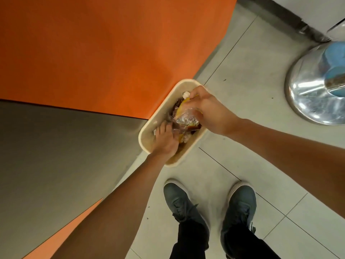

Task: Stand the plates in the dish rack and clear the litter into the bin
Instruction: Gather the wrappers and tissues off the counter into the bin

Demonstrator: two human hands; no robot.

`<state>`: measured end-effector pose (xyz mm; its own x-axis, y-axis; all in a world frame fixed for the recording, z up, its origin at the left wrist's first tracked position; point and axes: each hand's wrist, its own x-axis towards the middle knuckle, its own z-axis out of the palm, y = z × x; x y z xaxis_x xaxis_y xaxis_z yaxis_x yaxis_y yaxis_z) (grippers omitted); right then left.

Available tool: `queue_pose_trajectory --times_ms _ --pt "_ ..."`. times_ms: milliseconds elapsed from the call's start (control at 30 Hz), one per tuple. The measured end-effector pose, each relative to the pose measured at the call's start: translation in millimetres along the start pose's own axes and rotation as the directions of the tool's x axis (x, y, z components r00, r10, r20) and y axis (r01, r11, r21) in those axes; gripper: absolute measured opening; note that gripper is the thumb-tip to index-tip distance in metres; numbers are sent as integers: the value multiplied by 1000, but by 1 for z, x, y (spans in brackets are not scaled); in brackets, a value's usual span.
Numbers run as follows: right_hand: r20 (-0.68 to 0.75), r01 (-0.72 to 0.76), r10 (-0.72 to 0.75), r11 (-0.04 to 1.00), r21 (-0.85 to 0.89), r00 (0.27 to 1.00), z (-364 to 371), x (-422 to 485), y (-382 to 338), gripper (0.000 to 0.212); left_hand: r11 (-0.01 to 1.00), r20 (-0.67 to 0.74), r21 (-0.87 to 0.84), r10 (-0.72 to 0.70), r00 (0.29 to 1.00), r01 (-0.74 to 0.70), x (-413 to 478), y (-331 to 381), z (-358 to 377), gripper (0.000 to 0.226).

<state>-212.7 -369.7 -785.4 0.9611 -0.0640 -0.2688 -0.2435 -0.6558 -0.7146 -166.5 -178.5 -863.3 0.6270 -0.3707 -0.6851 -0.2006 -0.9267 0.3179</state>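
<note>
A cream rectangular bin (147,128) stands on the floor against the counter's side. It holds crumpled litter: clear plastic wrap (184,118), yellow and brown wrappers, and a white paper ball (186,94). My right hand (211,111) is over the bin, with fingers curled round the plastic and yellow wrapper. My left hand (166,141) reaches into the bin with fingers stretched down onto the litter; whether it holds anything is hidden. No plates or dish rack are in view.
An orange counter top (112,53) and its grey steel side (65,146) fill the left. A shiny metal pedestal base (313,90) stands on the tiled floor at the right. My two grey shoes (240,208) are just below the bin.
</note>
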Motion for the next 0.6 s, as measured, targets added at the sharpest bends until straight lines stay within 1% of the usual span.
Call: queue_pose_trajectory --times_ms 67,100,133,167,200,233,300,367,433,500,533,600 --pt "23 10 -5 982 -189 1000 9 -2 7 25 995 166 91 -63 984 48 10 -4 5 63" --pt "58 18 -2 957 -288 998 13 -3 9 25 985 225 169 -72 972 33 15 -5 5 61" --pt "109 31 9 930 -365 994 16 -4 10 28 971 257 240 -66 964 2 18 -4 3 59" --pt "159 46 22 911 -410 987 18 -4 9 30 961 258 276 -52 965 -22 19 -3 1 56" --pt "194 54 34 902 -429 980 18 -4 7 31 962 225 271 -26 974 -37 18 -3 -3 54" --pt "211 58 39 899 -434 977 17 -3 4 29 971 170 235 3 985 -43 16 -2 -7 52" --pt "242 55 50 912 -407 969 11 -3 -2 26 993 44 110 40 998 -45 5 -1 -18 47" --pt "272 47 60 928 -370 960 2 -4 -8 25 999 -44 45 30 999 -28 -8 2 -27 45" --pt "268 19 79 939 -344 960 -6 -5 -12 28 1000 -33 22 4 999 -3 -19 4 -33 49" --pt "243 -16 95 951 -309 965 -12 -5 -14 33 995 -10 -99 -3 1000 2 -27 4 -38 52" --pt "238 -31 102 958 -285 966 -15 -5 -15 33 986 -26 -169 6 1000 -11 -31 4 -42 51" --pt "244 -60 111 977 -206 963 -19 -8 -18 29 961 -102 -271 25 995 -51 -41 6 -48 50"
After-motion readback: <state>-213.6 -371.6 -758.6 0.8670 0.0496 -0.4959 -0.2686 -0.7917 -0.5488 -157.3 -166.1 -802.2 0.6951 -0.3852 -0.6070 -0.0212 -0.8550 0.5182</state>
